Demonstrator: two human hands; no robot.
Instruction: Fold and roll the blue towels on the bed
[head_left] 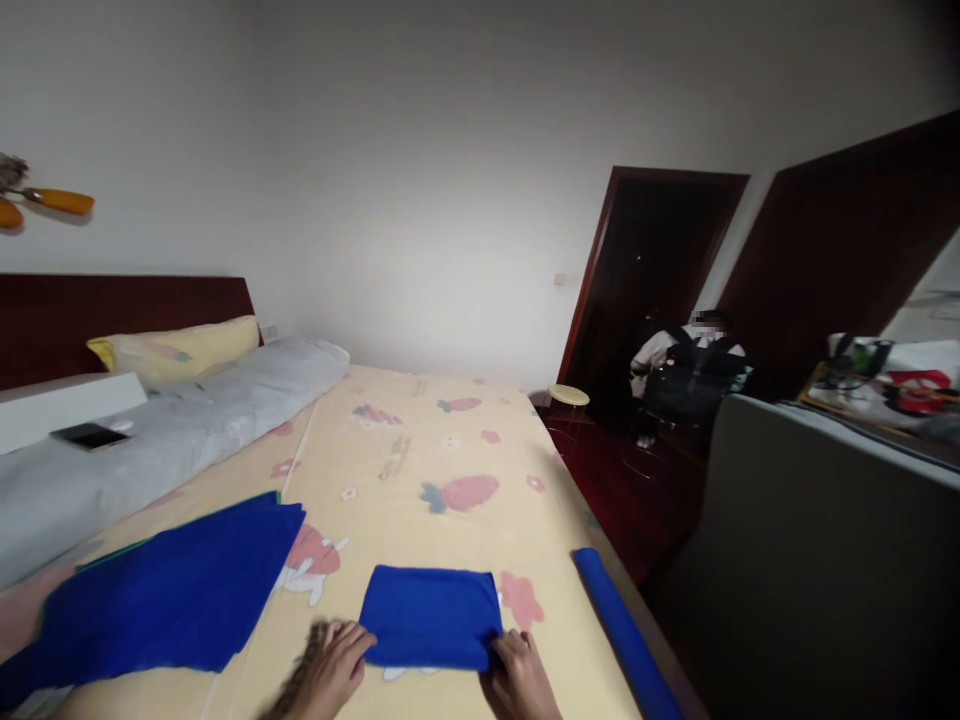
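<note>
A blue cloth [431, 615], folded into a neat rectangle, lies flat on the patterned bed sheet [405, 520] in front of me. My left hand [341, 658] is closed on its near left corner, fingertips pressed against the edge. At the near right corner, the bent fingers of my right hand [519, 662] pinch the fabric, and the thumb is partly hidden. Left of this piece, more blue cloth [169, 590] with a green edge is spread out in overlapping layers. A long blue roll [622, 630] rests along the bed's right edge.
A grey rolled quilt [240, 400], a phone [90, 436] and a yellow pillow [184, 350] are by the headboard [127, 300]. Beyond the bed's right edge stand a round stool [568, 396], a dark panel [810, 540] and a seated person [690, 370] near the doorway.
</note>
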